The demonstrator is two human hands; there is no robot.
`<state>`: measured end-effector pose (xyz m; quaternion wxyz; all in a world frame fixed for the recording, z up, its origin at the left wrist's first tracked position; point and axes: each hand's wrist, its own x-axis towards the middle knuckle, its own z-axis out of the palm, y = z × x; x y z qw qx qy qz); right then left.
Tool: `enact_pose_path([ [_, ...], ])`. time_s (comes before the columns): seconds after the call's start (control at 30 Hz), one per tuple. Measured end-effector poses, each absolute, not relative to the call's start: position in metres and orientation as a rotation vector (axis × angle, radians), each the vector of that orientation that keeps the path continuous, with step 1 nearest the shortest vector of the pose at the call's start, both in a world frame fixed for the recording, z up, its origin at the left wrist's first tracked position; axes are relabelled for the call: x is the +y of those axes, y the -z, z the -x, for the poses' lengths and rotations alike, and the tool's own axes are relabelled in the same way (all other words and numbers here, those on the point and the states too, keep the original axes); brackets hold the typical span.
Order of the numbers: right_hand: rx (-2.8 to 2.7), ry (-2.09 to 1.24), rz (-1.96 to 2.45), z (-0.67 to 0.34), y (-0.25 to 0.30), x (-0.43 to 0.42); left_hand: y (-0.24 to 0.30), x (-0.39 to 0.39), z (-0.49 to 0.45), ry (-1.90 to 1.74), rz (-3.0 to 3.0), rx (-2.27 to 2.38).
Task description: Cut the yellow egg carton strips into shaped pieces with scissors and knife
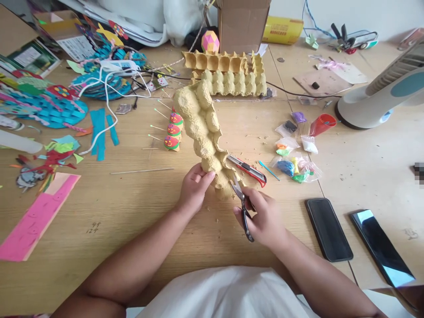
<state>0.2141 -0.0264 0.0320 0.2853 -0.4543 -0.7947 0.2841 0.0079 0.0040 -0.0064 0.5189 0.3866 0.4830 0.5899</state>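
Observation:
My left hand [194, 187] grips the near end of a long strip of yellow egg carton [202, 128], which stands tilted up and away from me over the wooden table [132, 207]. My right hand [261, 218] is closed around the black handles of a pair of scissors [241, 201]. The blades touch the carton's near right edge. Small crumbs of carton lie on the table below.
A red and black utility knife [248, 168] lies just right of the carton. Three painted carton figures [174, 130] stand behind it, whole egg trays [228, 73] further back. Clay bags [293, 152], two phones [327, 229], a fan [380, 95] sit right; paper crafts [49, 110] left.

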Motion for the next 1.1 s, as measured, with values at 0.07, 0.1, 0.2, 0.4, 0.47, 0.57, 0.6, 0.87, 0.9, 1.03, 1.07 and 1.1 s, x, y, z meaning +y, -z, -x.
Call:
enact_pose_path([
  [0.07, -2.167, -0.917, 1.322, -0.211, -0.034, -0.026, 0.007, 0.004, -0.007, -1.461, -0.944, 1.173],
  [0.1, -2.17, -0.985, 1.373, -0.21, -0.034, -0.024, 0.008, 0.005, -0.007, -1.484, -0.947, 1.17],
  [0.2, -2.166, -1.127, 1.456, -0.209, -0.036, -0.019, 0.008, 0.006, -0.006, -1.531, -0.936, 1.175],
  [0.4, -2.148, -1.256, 1.519, -0.208, -0.041, -0.016, 0.008, 0.007, -0.005, -1.583, -0.923, 1.235],
  [0.47, -2.144, -1.254, 1.531, -0.208, -0.042, -0.016, 0.009, 0.006, -0.006, -1.587, -0.955, 1.207],
  [0.57, -2.143, -1.189, 1.564, -0.208, -0.041, -0.017, 0.009, 0.004, -0.007, -1.57, -0.997, 1.212],
  [0.6, -2.137, -1.174, 1.568, -0.208, -0.04, -0.017, 0.008, 0.003, -0.007, -1.555, -1.005, 1.211],
  [0.87, -1.771, -1.588, 1.303, -0.206, -0.028, -0.016, 0.002, 0.0, -0.011, -1.522, -0.983, 1.154],
  [0.9, -1.762, -1.594, 1.294, -0.206, -0.026, -0.016, 0.002, 0.0, -0.012, -1.522, -0.972, 1.142],
  [1.03, -1.899, -1.364, 1.432, -0.208, -0.021, -0.015, 0.002, -0.001, -0.013, -1.513, -0.933, 1.117],
  [1.07, -1.949, -1.279, 1.472, -0.209, -0.021, -0.014, 0.002, -0.001, -0.014, -1.514, -0.928, 1.119],
  [1.1, -1.997, -1.213, 1.496, -0.21, -0.022, -0.014, 0.002, -0.002, -0.014, -1.518, -0.925, 1.123],
])
